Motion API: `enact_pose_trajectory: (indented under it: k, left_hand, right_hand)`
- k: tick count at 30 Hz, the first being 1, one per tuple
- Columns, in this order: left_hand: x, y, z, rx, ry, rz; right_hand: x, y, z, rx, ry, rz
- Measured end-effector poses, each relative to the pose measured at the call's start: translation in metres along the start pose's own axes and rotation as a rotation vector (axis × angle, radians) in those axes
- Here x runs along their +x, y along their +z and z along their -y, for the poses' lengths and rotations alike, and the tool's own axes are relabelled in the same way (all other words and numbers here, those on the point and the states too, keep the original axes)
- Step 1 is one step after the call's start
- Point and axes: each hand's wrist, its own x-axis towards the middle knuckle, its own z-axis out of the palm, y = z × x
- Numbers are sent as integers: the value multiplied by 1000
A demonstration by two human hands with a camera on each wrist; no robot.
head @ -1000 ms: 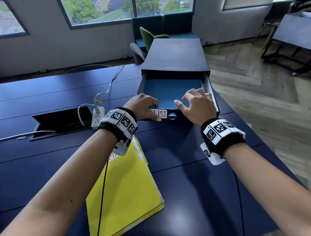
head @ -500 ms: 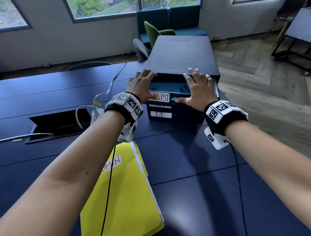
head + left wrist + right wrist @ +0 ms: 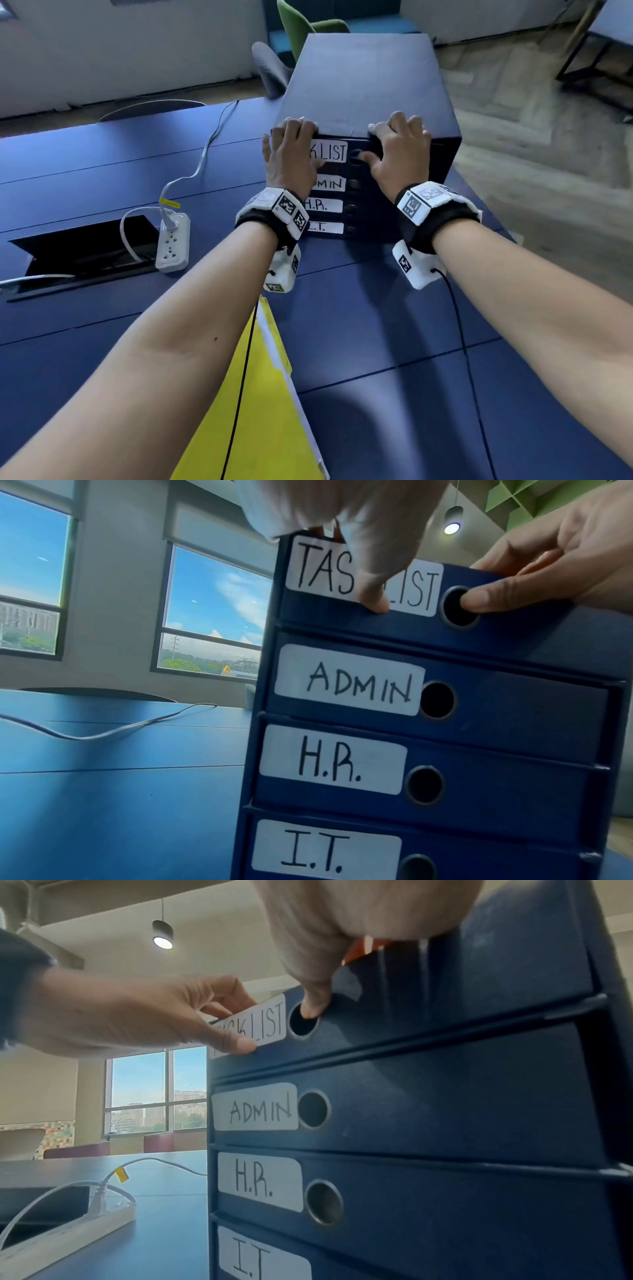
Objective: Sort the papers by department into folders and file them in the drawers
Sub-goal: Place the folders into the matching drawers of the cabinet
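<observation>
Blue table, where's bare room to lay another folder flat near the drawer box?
Bare patches on the blue table: in front of the dark blue drawer box, right of the yellow folder; also the far-left stretch behind the white power strip. Crowded: by the strip, its cable and the open cable hatch.

Handwritten white labels ran down the drawer box [image 3: 514, 723]: top drawer [image 3: 514, 631] said "TAS… LIST" (thumb covered the middle), then "ADMIN", "H.R." and "I.T." underneath.
</observation>
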Motion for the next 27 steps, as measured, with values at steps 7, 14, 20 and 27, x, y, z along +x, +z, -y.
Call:
enact_pose_trajectory:
  k: [7,14,20,27]
  left_hand:
    - [0,6,1,32,6,-59]
    - [-39,33,-7,170,-8,68]
    - [-42,56,-30,-154,-341,-154]
    - [-39,72,-46,-1139,-798,101]
  right_hand:
    - [2,14,-5,114,20,-70]
    - [2,13,-8,262,15,-92]
    - [-3,19,-17,239,-79,-107]
    - [-3,26,-16,202,-121,-208]
